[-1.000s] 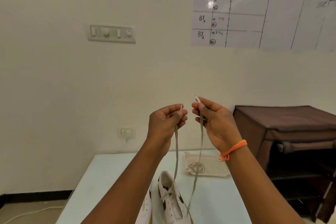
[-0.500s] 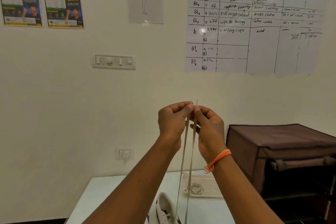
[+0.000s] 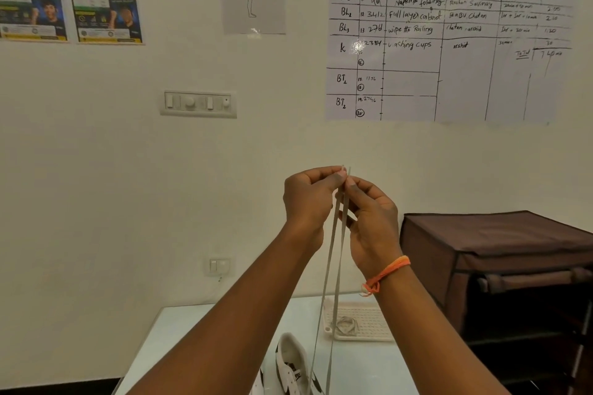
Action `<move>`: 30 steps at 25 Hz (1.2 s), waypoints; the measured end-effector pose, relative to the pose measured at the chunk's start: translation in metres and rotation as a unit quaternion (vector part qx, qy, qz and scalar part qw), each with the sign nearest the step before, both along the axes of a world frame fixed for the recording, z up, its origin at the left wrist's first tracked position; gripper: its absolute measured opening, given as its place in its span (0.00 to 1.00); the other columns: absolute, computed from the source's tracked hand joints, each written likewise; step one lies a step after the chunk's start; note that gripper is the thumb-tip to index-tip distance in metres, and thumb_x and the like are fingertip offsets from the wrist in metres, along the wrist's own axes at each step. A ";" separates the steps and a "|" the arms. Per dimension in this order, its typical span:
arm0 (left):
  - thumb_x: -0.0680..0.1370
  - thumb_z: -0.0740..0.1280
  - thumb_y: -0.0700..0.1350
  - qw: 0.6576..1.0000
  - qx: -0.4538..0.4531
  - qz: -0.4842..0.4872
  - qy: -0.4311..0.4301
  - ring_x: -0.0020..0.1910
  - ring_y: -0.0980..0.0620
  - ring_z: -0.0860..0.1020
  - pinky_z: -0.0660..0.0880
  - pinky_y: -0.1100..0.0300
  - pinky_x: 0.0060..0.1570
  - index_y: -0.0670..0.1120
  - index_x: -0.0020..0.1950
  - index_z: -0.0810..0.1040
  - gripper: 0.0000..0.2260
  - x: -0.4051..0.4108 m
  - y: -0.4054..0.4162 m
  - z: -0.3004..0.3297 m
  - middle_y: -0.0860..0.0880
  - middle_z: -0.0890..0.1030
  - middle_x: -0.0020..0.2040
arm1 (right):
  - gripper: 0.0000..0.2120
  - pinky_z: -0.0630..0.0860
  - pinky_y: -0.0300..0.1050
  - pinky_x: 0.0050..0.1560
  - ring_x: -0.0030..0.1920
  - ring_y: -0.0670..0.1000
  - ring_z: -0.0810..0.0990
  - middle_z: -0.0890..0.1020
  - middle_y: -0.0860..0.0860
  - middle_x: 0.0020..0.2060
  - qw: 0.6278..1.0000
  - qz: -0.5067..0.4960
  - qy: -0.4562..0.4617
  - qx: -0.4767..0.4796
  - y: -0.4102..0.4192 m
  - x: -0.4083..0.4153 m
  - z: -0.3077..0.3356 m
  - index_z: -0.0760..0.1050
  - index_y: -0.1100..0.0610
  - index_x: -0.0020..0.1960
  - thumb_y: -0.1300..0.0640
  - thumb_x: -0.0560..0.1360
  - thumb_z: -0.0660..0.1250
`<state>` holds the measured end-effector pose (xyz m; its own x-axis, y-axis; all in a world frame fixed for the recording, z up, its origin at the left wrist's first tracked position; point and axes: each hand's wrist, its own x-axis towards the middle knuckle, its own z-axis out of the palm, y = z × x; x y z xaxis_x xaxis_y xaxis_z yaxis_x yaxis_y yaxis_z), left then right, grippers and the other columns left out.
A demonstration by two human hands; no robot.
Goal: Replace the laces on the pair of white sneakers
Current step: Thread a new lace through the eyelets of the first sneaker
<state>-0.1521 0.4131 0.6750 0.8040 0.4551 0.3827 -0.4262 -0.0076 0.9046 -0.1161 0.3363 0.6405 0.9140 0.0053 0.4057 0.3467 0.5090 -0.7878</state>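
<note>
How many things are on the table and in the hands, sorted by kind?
Sneakers: 2, one clear and a sliver of another at the bottom edge
Laces: 2, one pinched by both hands (left, right), one bundled in the tray
Trays: 1
Total: 5

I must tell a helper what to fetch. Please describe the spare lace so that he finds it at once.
Find the white table below the whiteboard. At its far right edge lies a white tray. The spare lace is the grey bundle in it, unlike the lace the hands hold taut.
</note>
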 end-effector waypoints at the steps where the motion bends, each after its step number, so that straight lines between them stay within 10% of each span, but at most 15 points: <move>1: 0.76 0.71 0.43 1.000 0.004 -0.001 0.000 0.44 0.60 0.79 0.78 0.59 0.52 0.47 0.51 0.85 0.05 0.002 0.000 0.000 0.56 0.84 0.43 | 0.05 0.78 0.52 0.51 0.51 0.54 0.82 0.84 0.52 0.44 1.000 0.002 0.002 -0.001 0.000 0.002 0.000 0.81 0.55 0.50 0.56 0.78 0.67; 5: 0.76 0.71 0.43 1.000 0.015 -0.012 0.004 0.43 0.61 0.79 0.76 0.63 0.47 0.47 0.51 0.84 0.05 0.008 0.004 -0.005 0.55 0.84 0.43 | 0.07 0.78 0.52 0.53 0.48 0.51 0.82 0.84 0.52 0.43 0.999 0.030 0.027 -0.007 -0.005 0.012 -0.005 0.80 0.58 0.52 0.56 0.77 0.67; 12: 0.77 0.69 0.40 0.982 0.077 0.106 0.133 0.35 0.53 0.81 0.76 0.65 0.33 0.47 0.43 0.82 0.04 0.024 0.084 -0.117 0.50 0.84 0.41 | 0.05 0.67 0.38 0.28 0.25 0.43 0.70 0.78 0.51 0.34 0.980 -0.125 0.122 -0.097 -0.042 0.080 -0.094 0.77 0.54 0.42 0.59 0.77 0.67; 23: 0.76 0.68 0.41 0.876 0.223 0.107 0.415 0.41 0.54 0.81 0.80 0.54 0.46 0.50 0.40 0.82 0.07 0.063 0.102 -0.413 0.57 0.82 0.38 | 0.06 0.73 0.31 0.38 0.35 0.39 0.80 0.84 0.44 0.32 0.872 0.012 0.144 -0.469 0.007 0.090 -0.379 0.83 0.51 0.38 0.60 0.72 0.73; 27: 0.78 0.67 0.39 0.873 0.232 0.144 0.405 0.59 0.53 0.78 0.75 0.60 0.58 0.47 0.63 0.79 0.14 0.052 0.082 -0.457 0.51 0.81 0.58 | 0.03 0.72 0.25 0.41 0.40 0.37 0.80 0.83 0.40 0.37 0.843 0.021 0.093 -0.529 0.015 0.089 -0.421 0.83 0.50 0.43 0.58 0.73 0.74; 30: 0.77 0.69 0.40 0.887 0.211 0.184 0.368 0.53 0.61 0.77 0.71 0.73 0.53 0.50 0.59 0.80 0.12 0.048 0.066 -0.464 0.57 0.80 0.54 | 0.04 0.75 0.31 0.45 0.43 0.40 0.79 0.82 0.43 0.42 0.806 0.003 0.002 -0.592 0.016 0.092 -0.434 0.83 0.51 0.48 0.57 0.74 0.72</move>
<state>-0.1045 0.4787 0.2112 0.7337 0.6793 0.0155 0.3796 -0.4286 0.8199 -0.0239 0.3526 0.2061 0.9136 0.3912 0.1109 0.3440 -0.5983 -0.7236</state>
